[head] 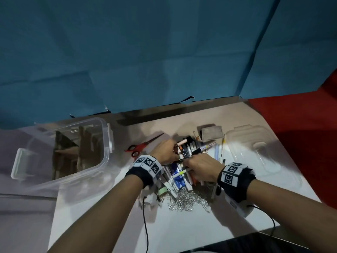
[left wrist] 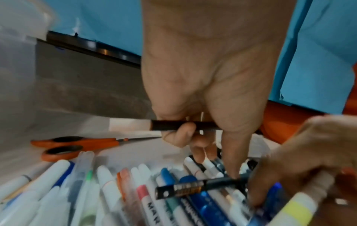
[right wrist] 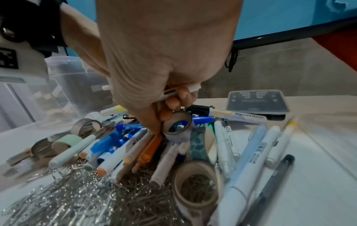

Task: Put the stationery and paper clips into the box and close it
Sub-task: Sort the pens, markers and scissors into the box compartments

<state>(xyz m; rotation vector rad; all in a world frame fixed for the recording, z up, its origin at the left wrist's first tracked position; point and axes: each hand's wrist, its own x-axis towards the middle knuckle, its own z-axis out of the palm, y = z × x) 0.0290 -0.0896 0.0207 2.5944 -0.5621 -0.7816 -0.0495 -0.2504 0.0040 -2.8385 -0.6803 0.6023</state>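
Note:
A heap of pens and markers [head: 182,170] lies mid-table, with a spread of paper clips [head: 186,199] at its near edge. The clear box [head: 73,148] stands open at the left, cardboard dividers inside. My left hand [head: 164,150] is over the far left of the heap; its fingers [left wrist: 179,134] curl round a black pen [left wrist: 173,126]. My right hand [head: 200,167] is on the heap beside it. In the right wrist view its fingers [right wrist: 183,94] grip a white pen [right wrist: 191,87], and a small tape roll [right wrist: 177,128] hangs at the fingertips.
Red scissors [head: 144,146] lie between the box and the heap. The clear lid [head: 255,152] lies at the right, and a small flat case [head: 212,133] at the back. Several tape rolls [right wrist: 195,183] sit among the clips. The table's far edge meets a blue cloth.

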